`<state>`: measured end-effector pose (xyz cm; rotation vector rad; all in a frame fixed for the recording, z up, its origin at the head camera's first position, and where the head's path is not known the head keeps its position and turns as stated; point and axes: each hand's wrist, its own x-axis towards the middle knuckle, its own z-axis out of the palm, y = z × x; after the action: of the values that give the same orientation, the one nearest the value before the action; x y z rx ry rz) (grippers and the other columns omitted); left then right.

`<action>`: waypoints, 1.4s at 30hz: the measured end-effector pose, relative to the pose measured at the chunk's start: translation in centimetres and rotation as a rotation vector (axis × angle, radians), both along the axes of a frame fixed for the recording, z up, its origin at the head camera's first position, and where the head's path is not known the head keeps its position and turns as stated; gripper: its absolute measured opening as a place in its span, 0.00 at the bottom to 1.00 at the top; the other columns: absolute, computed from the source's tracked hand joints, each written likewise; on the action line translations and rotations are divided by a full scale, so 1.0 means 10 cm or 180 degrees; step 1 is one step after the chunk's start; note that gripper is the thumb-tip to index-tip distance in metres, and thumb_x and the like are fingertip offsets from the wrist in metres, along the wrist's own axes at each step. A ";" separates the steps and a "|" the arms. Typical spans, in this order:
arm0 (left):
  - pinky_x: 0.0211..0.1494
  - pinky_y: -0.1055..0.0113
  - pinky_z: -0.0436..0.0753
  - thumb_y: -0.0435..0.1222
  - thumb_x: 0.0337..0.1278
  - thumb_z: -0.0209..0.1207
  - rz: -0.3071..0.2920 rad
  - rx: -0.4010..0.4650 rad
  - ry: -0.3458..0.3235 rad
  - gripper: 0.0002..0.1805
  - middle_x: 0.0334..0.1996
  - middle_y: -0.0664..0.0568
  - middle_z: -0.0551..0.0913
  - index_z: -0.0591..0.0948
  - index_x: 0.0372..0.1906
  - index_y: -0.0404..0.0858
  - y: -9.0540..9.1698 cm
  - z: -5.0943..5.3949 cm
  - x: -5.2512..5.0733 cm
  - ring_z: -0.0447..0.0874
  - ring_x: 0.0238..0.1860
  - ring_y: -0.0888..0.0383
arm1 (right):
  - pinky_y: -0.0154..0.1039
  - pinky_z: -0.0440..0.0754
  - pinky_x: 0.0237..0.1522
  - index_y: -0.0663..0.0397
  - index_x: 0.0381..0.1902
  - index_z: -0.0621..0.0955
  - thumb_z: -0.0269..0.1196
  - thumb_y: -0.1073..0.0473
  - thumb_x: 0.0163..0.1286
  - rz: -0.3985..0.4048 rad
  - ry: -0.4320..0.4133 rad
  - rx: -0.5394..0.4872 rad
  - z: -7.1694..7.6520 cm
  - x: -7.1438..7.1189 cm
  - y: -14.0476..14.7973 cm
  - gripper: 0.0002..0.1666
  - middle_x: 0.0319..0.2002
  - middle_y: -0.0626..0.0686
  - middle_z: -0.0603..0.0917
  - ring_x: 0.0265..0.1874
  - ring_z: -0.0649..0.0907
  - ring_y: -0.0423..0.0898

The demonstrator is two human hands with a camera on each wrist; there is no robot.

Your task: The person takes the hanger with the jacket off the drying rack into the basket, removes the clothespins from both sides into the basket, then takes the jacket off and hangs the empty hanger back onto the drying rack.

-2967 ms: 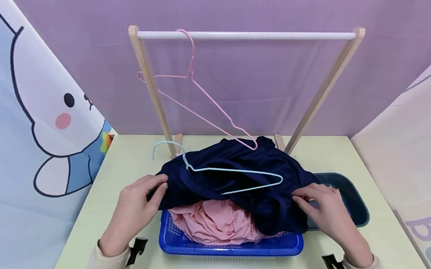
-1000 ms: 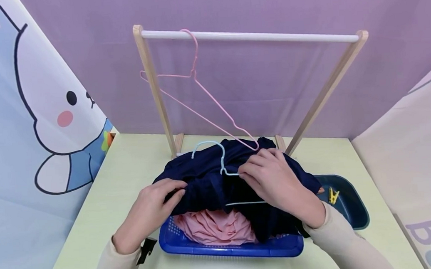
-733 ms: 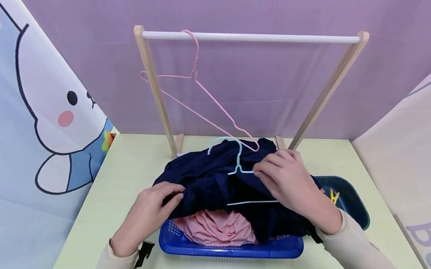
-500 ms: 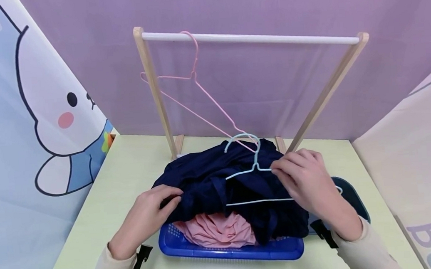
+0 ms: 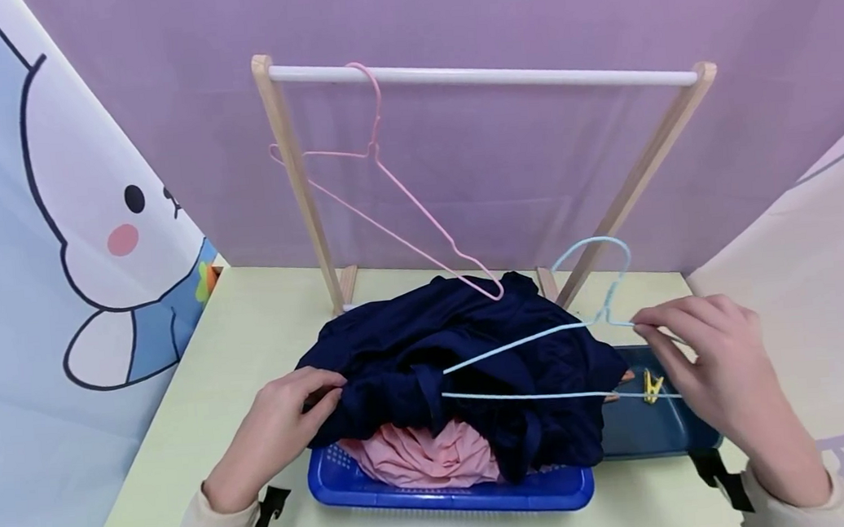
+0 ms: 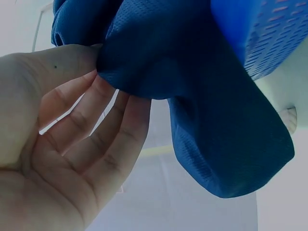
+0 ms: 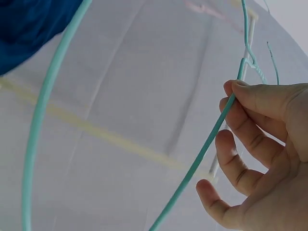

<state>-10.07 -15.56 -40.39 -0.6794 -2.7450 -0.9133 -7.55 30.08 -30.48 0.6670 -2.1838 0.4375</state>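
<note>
My left hand (image 5: 271, 417) pinches the left edge of a navy fabric garment (image 5: 398, 339) between thumb and fingers. In the left wrist view, a fold of this garment hangs beside the fingertips. A light-blue clothes hanger (image 5: 549, 395) lies partly inside the garment, its left end hidden by the cloth. At its right shoulder, beside the hook, my right hand (image 5: 719, 365) pinches the wire between thumb and index finger. The right wrist view shows that thumb on the hanger wire (image 7: 54, 67), the other fingers loosely bent. The hook points up and left.
Under the navy garment stands a blue basket (image 5: 453, 498) holding pink cloth (image 5: 428, 455). A dark tray (image 5: 639, 428) with a yellow clothespin (image 5: 651, 386) sits to its right. Behind, a wooden rack with a white bar (image 5: 526, 75) carries a pink hanger (image 5: 377, 95).
My right hand let go of the garment's right side, took the light-blue hanger and drew it rightward, bringing more of its wire out. My left hand keeps its pinch, slightly lower.
</note>
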 end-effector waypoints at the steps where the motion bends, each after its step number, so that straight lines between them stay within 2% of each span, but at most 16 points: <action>1: 0.45 0.58 0.86 0.30 0.60 0.67 -0.0001 -0.0006 -0.0003 0.09 0.40 0.59 0.86 0.87 0.43 0.45 0.00 0.00 0.00 0.85 0.41 0.60 | 0.45 0.62 0.28 0.59 0.30 0.87 0.53 0.40 0.78 -0.0050 0.0016 0.0003 0.01 0.01 0.04 0.31 0.28 0.53 0.86 0.28 0.76 0.55; 7: 0.43 0.58 0.86 0.29 0.59 0.67 -0.0003 0.0018 -0.0007 0.10 0.40 0.59 0.85 0.87 0.43 0.45 -0.01 -0.01 -0.02 0.85 0.40 0.60 | 0.34 0.61 0.28 0.61 0.30 0.87 0.52 0.37 0.78 -0.0352 0.0088 -0.0010 0.06 0.01 0.26 0.35 0.26 0.56 0.85 0.24 0.73 0.51; 11: 0.41 0.61 0.86 0.30 0.60 0.68 0.0015 0.0018 -0.0036 0.09 0.39 0.61 0.85 0.87 0.42 0.46 -0.02 -0.02 -0.04 0.84 0.38 0.64 | 0.32 0.59 0.25 0.61 0.31 0.87 0.51 0.36 0.77 -0.0527 0.0029 0.0029 0.02 -0.02 0.37 0.36 0.27 0.56 0.86 0.23 0.71 0.51; 12: 0.40 0.63 0.86 0.31 0.60 0.68 0.0020 0.0014 -0.0041 0.09 0.38 0.62 0.84 0.87 0.42 0.47 -0.01 -0.03 -0.04 0.83 0.37 0.65 | 0.34 0.59 0.24 0.61 0.31 0.87 0.51 0.35 0.77 -0.0553 0.0013 0.0020 0.00 -0.04 0.39 0.36 0.27 0.56 0.86 0.23 0.72 0.53; 15: 0.39 0.64 0.85 0.32 0.61 0.67 0.0031 0.0005 -0.0053 0.08 0.38 0.62 0.84 0.87 0.43 0.47 -0.01 -0.03 -0.06 0.82 0.36 0.66 | 0.40 0.61 0.23 0.59 0.33 0.87 0.60 0.45 0.74 -0.0615 -0.0082 0.0006 -0.07 -0.09 0.44 0.23 0.29 0.56 0.86 0.25 0.73 0.55; 18: 0.40 0.65 0.85 0.32 0.61 0.67 0.0037 -0.0002 -0.0085 0.08 0.39 0.63 0.84 0.87 0.43 0.46 -0.01 -0.03 -0.06 0.82 0.37 0.66 | 0.49 0.61 0.22 0.59 0.34 0.87 0.70 0.62 0.64 -0.0692 -0.0187 -0.0055 -0.11 -0.15 0.47 0.04 0.30 0.57 0.86 0.26 0.74 0.56; 20: 0.40 0.65 0.85 0.31 0.61 0.67 0.0046 0.0001 -0.0111 0.08 0.38 0.62 0.84 0.87 0.43 0.46 -0.01 -0.03 -0.06 0.82 0.36 0.66 | 0.52 0.61 0.24 0.59 0.35 0.87 0.71 0.71 0.56 -0.0752 -0.0284 -0.0085 -0.12 -0.19 0.47 0.08 0.31 0.57 0.86 0.28 0.74 0.56; 22: 0.40 0.65 0.85 0.31 0.61 0.67 0.0051 0.0004 -0.0119 0.08 0.39 0.62 0.84 0.87 0.43 0.45 -0.02 -0.04 -0.05 0.82 0.36 0.66 | 0.54 0.61 0.26 0.59 0.35 0.87 0.71 0.72 0.56 -0.0793 -0.0337 -0.0124 -0.11 -0.24 0.45 0.09 0.32 0.58 0.85 0.30 0.75 0.57; 27: 0.39 0.66 0.85 0.31 0.61 0.67 0.0069 0.0014 -0.0123 0.08 0.39 0.63 0.84 0.87 0.43 0.45 -0.02 -0.05 -0.04 0.82 0.35 0.67 | 0.55 0.61 0.27 0.61 0.36 0.86 0.70 0.71 0.60 -0.0832 -0.0317 -0.0143 -0.02 -0.38 0.38 0.06 0.30 0.59 0.84 0.29 0.74 0.57; 33: 0.37 0.68 0.84 0.31 0.61 0.67 0.0090 0.0014 -0.0203 0.08 0.38 0.64 0.84 0.87 0.42 0.46 -0.03 -0.07 -0.01 0.81 0.34 0.68 | 0.50 0.62 0.25 0.63 0.36 0.87 0.70 0.70 0.62 -0.0775 -0.0155 -0.0110 0.16 -0.59 0.28 0.04 0.29 0.58 0.83 0.27 0.76 0.54; 42: 0.37 0.69 0.84 0.30 0.61 0.67 0.0138 -0.0015 -0.0367 0.10 0.38 0.63 0.84 0.87 0.42 0.48 -0.03 -0.09 0.01 0.81 0.34 0.68 | 0.51 0.63 0.29 0.65 0.37 0.87 0.67 0.67 0.67 -0.0710 -0.0062 -0.0293 0.41 -0.93 0.11 0.05 0.30 0.60 0.83 0.30 0.77 0.59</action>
<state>-10.01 -15.85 -41.32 -0.5832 -2.8509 -0.9658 -16.89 31.14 -26.33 0.3654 -2.2112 0.4254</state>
